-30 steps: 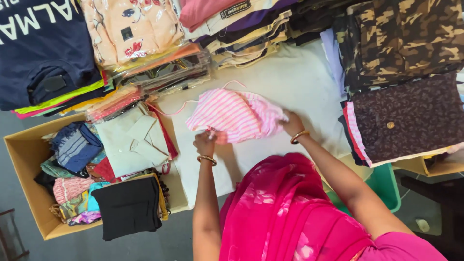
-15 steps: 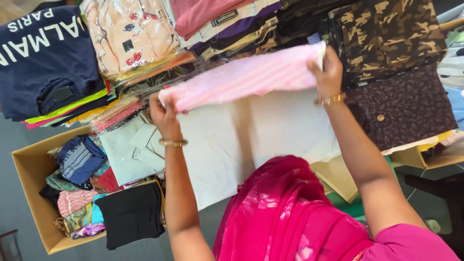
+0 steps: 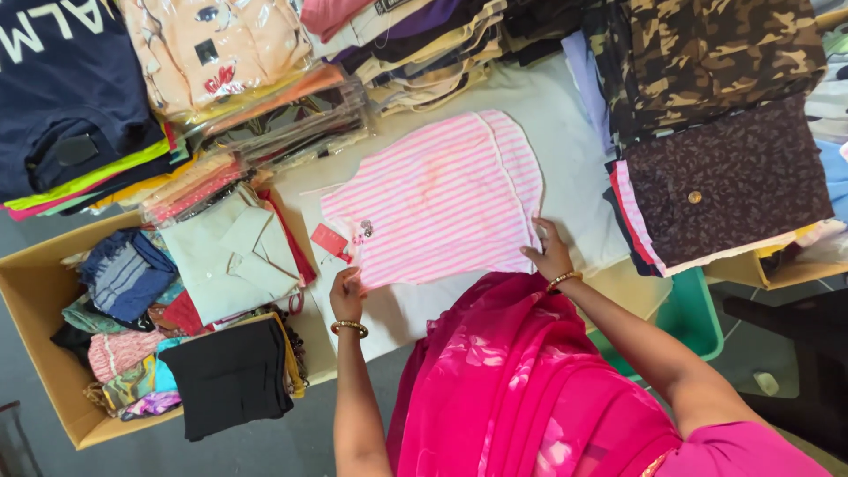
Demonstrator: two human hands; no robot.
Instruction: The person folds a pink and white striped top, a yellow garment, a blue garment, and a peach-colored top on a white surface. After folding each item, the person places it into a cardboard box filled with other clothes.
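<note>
While both hands, left [image 3: 346, 291] and right [image 3: 551, 256], pinch its lower corners, the pink-and-white striped cotton top [image 3: 437, 199] lies flat on the white-covered desk [image 3: 565, 124], smoothed out.

A white-covered table [image 3: 579, 150] carries the goods. Spread flat on its middle lies a pink-and-white striped top [image 3: 442, 199] with a red tag [image 3: 330, 239] at its left edge. Along the far edge sit stacks of folded clothes [image 3: 415, 44]; on the right a camouflage pile [image 3: 715, 53] and, just below it, a dark brown printed pile [image 3: 729, 181]. On the left lie clear-wrapped garments [image 3: 283, 110] and a cream folded shirt [image 3: 231, 256]. A cardboard box [image 3: 35, 291] full of mixed clothes stands against the table's left side, on the grey floor [image 3: 26, 234].
</note>
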